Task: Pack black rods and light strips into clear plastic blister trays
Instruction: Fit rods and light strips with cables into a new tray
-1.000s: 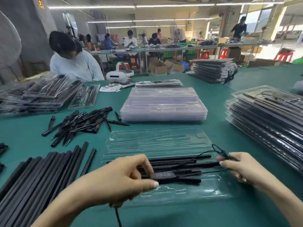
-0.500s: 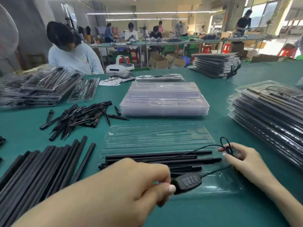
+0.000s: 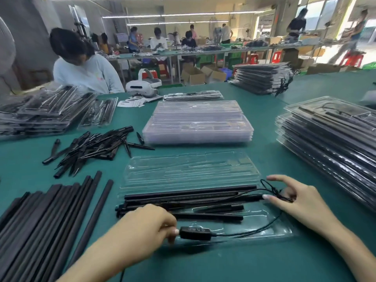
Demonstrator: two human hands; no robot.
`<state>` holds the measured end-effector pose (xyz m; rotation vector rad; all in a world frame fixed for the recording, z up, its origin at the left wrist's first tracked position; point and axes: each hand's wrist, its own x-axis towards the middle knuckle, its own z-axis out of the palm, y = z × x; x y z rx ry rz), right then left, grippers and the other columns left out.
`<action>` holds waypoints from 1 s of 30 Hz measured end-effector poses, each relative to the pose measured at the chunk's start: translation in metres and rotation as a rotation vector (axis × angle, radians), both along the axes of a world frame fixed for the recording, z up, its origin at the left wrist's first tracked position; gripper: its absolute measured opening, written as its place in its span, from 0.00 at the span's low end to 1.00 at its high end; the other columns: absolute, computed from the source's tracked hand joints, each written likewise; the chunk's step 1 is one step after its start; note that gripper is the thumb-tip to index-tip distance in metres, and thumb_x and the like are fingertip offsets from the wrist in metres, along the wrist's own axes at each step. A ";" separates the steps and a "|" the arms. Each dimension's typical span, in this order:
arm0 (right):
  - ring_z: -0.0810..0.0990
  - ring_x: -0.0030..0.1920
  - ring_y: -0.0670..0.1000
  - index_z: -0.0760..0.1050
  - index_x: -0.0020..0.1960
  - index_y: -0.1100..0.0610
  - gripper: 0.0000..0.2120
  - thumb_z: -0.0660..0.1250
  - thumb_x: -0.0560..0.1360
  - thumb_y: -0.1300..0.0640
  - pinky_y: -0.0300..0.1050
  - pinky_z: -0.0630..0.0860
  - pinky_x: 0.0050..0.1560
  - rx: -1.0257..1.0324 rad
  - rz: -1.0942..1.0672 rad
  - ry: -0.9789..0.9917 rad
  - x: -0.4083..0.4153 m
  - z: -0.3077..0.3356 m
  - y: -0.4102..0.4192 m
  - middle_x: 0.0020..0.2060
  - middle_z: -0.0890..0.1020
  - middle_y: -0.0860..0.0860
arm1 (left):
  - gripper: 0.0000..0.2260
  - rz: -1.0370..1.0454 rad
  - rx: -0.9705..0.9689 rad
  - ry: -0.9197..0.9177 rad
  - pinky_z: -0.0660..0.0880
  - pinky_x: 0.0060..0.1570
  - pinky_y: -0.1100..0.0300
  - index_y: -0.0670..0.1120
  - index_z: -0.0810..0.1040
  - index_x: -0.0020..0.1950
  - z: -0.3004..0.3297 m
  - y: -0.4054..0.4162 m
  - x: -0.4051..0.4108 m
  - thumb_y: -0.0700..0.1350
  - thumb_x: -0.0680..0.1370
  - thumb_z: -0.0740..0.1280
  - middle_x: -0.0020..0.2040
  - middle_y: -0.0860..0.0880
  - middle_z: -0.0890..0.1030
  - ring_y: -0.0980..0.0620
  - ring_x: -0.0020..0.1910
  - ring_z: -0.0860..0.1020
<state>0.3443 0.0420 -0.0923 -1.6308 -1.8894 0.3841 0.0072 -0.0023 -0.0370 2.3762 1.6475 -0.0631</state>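
Green felt table (image 3: 234, 263) bears glossy clear tray (image 3: 264, 231).

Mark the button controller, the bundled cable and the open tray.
button controller (image 3: 195, 233): head view, middle of its body.
bundled cable (image 3: 277, 192): head view, tied loop.
open tray (image 3: 280, 231): head view, bare right corner.
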 end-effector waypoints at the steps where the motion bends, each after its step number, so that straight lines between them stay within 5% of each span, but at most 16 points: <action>1: 0.62 0.26 0.47 0.73 0.50 0.33 0.14 0.72 0.67 0.41 0.43 0.62 0.32 -0.002 0.006 -0.001 0.000 0.000 0.000 0.22 0.64 0.48 | 0.11 0.015 0.076 -0.026 0.69 0.44 0.61 0.54 0.77 0.48 -0.012 -0.002 -0.002 0.57 0.80 0.58 0.42 0.59 0.74 0.58 0.45 0.73; 7: 0.63 0.26 0.46 0.74 0.47 0.34 0.10 0.71 0.67 0.39 0.44 0.64 0.33 0.004 -0.009 0.003 0.001 -0.002 -0.002 0.22 0.65 0.48 | 0.07 0.000 0.312 -0.240 0.60 0.35 0.72 0.59 0.77 0.55 -0.027 -0.010 -0.011 0.54 0.80 0.61 0.48 0.60 0.77 0.60 0.47 0.75; 12: 0.69 0.28 0.46 0.75 0.50 0.33 0.13 0.71 0.66 0.38 0.38 0.66 0.33 0.003 -0.019 -0.020 0.000 0.002 -0.005 0.25 0.71 0.47 | 0.30 -0.178 0.281 -0.074 0.52 0.23 0.69 0.64 0.81 0.56 -0.029 -0.015 -0.011 0.45 0.58 0.83 0.30 0.59 0.72 0.60 0.25 0.70; 16: 0.73 0.32 0.45 0.77 0.51 0.38 0.14 0.74 0.67 0.44 0.44 0.72 0.36 0.004 -0.030 -0.050 0.000 0.001 -0.005 0.29 0.74 0.48 | 0.34 -0.237 0.326 -0.019 0.57 0.25 0.71 0.63 0.81 0.55 -0.034 -0.013 -0.010 0.39 0.54 0.82 0.36 0.58 0.74 0.60 0.29 0.71; 19: 0.73 0.32 0.46 0.78 0.50 0.37 0.13 0.74 0.66 0.44 0.40 0.70 0.35 0.003 -0.025 -0.022 0.001 0.001 -0.006 0.29 0.74 0.48 | 0.32 -0.294 0.312 -0.053 0.67 0.29 0.72 0.62 0.81 0.56 -0.035 -0.010 -0.010 0.40 0.56 0.81 0.41 0.60 0.76 0.62 0.33 0.73; 24: 0.73 0.31 0.46 0.78 0.49 0.38 0.12 0.75 0.66 0.45 0.38 0.68 0.34 -0.002 -0.041 -0.002 0.000 -0.002 -0.004 0.29 0.76 0.48 | 0.16 -0.278 0.192 -0.194 0.65 0.48 0.69 0.64 0.76 0.62 -0.034 -0.005 -0.012 0.53 0.75 0.65 0.52 0.64 0.73 0.66 0.48 0.69; 28: 0.74 0.32 0.46 0.79 0.49 0.40 0.13 0.76 0.66 0.48 0.38 0.69 0.34 0.000 -0.046 -0.009 0.000 -0.003 -0.003 0.30 0.77 0.46 | 0.25 -0.195 0.212 -0.336 0.60 0.58 0.67 0.65 0.72 0.65 -0.042 0.002 -0.002 0.65 0.75 0.45 0.54 0.64 0.70 0.66 0.54 0.65; 30: 0.74 0.32 0.46 0.79 0.49 0.40 0.13 0.76 0.67 0.49 0.37 0.68 0.34 0.004 -0.045 -0.006 0.000 -0.003 -0.003 0.32 0.77 0.44 | 0.25 -0.183 0.232 -0.306 0.60 0.56 0.69 0.63 0.75 0.63 -0.042 0.004 0.005 0.68 0.76 0.47 0.53 0.63 0.71 0.65 0.53 0.65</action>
